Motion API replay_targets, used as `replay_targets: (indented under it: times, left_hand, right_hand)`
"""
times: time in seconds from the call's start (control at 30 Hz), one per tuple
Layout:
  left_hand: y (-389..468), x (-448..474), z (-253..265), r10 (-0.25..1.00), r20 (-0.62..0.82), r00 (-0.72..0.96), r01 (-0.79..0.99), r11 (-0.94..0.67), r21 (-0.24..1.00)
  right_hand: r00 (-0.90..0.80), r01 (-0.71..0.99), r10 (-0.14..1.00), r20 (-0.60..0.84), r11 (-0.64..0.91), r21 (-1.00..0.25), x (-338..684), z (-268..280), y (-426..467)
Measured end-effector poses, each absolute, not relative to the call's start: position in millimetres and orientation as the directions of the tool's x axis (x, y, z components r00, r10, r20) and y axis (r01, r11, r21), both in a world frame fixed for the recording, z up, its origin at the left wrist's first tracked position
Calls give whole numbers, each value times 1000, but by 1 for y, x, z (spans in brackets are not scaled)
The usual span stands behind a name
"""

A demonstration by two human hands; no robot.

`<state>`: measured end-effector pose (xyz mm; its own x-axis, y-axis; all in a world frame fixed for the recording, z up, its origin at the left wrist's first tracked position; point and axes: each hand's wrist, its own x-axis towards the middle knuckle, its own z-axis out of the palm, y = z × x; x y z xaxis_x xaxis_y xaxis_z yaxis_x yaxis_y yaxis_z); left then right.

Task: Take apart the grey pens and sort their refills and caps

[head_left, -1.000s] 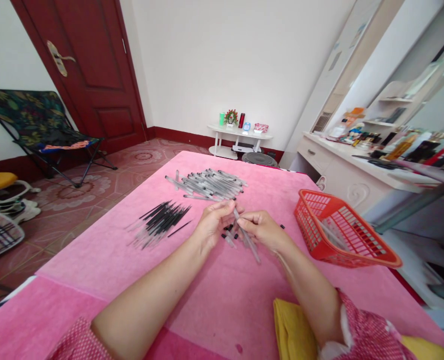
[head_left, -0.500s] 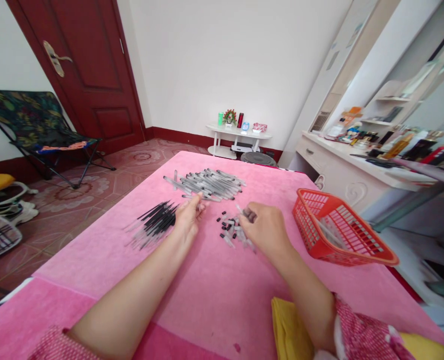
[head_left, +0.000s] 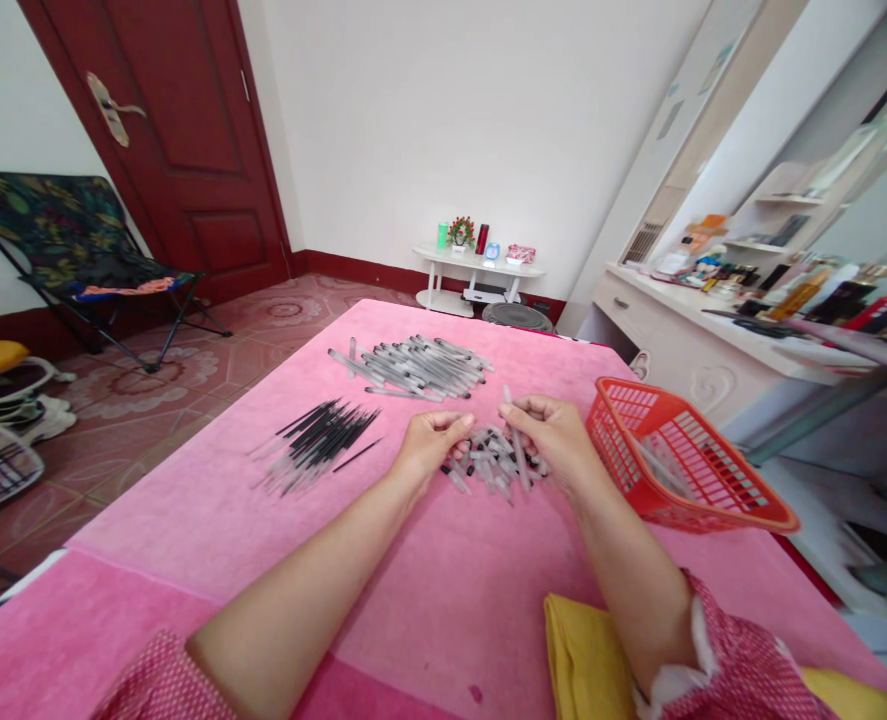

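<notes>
My right hand [head_left: 558,432] is closed on a clear pen barrel [head_left: 521,464], which slants between thumb and fingers over the right part of a pile of pen caps [head_left: 492,468]. The caps are clear with black ends. At the pile's left edge, my left hand [head_left: 426,446] has thumb and fingers pinched together; whatever may be between them is hidden. Left of it lies a bundle of thin black pen refills [head_left: 328,438], with one refill [head_left: 357,455] lying apart. Beyond both hands is a heap of clear pens [head_left: 424,366] with dark ends.
A red plastic basket [head_left: 615,470] with clear pieces inside stands on the pink cloth [head_left: 413,600] to the right. A folded yellow cloth [head_left: 585,655] lies by my right forearm. A dressing table [head_left: 683,350] is farther right, a folding chair [head_left: 60,240] at left.
My left hand has moved right, from beside the refills to the caps. My right hand has shifted slightly right, and the pen barrel in it now shows clearly. The lone refill is now uncovered.
</notes>
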<state>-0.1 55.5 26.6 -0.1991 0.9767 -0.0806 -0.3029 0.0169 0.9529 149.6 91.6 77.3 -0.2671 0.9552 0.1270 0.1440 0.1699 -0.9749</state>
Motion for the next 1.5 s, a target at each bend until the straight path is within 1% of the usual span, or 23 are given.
replay_targets:
  times: [0.07, 0.17, 0.33, 0.5, 0.67, 0.93, 1.0, 1.03, 1.1, 1.17, 1.23, 1.37, 1.5]
  left_hand:
    - [57, -1, 24, 975, -79, -206, -309, 12, 951]
    - [58, 0, 20, 979, -42, -200, -269, -14, 963]
    - [58, 3, 15, 993, 56, -108, -197, -77, 977]
    - [53, 6, 22, 986, 145, -80, -101, -153, 983]
    - [46, 8, 32, 979, 189, 75, -119, -180, 976]
    - [47, 7, 29, 976, 201, 79, -32, -199, 979]
    - [50, 4, 25, 983, 178, 42, 13, -179, 984]
    - [52, 2, 23, 986, 169, -3, 40, -169, 985]
    - [57, -4, 17, 974, 171, -147, 98, -157, 983]
    - [63, -11, 10, 932, 207, -299, 148, -169, 974]
    - [68, -18, 3, 887, 249, -388, 184, -191, 964]
    - [74, -27, -10, 872, 292, -392, 217, -221, 951]
    - [70, -22, -11, 888, 335, -316, 313, -236, 920]
  right_hand:
    - [-266, 142, 955, 130, 173, -975, 149, 77, 92]
    - [-272, 134, 953, 130, 171, -976, 149, 77, 92]
    - [-272, 141, 953, 129, 172, -975, 149, 75, 93]
    - [-295, 134, 947, 124, 170, -976, 150, 71, 95]
    - [-303, 129, 943, 138, 184, -974, 145, 73, 90]
    - [-317, 137, 939, 135, 186, -973, 143, 72, 89]
    - [-305, 140, 941, 143, 193, -971, 145, 70, 91]
    - [-296, 138, 944, 148, 196, -971, 145, 70, 92]
    - [-283, 129, 946, 158, 200, -971, 148, 69, 95]
    - [-279, 117, 946, 164, 203, -972, 150, 69, 98]
    - [-282, 116, 945, 166, 205, -972, 152, 69, 99]
    - [-263, 141, 952, 156, 198, -970, 154, 72, 99]
    - [-238, 182, 952, 195, 240, -953, 159, 80, 99]
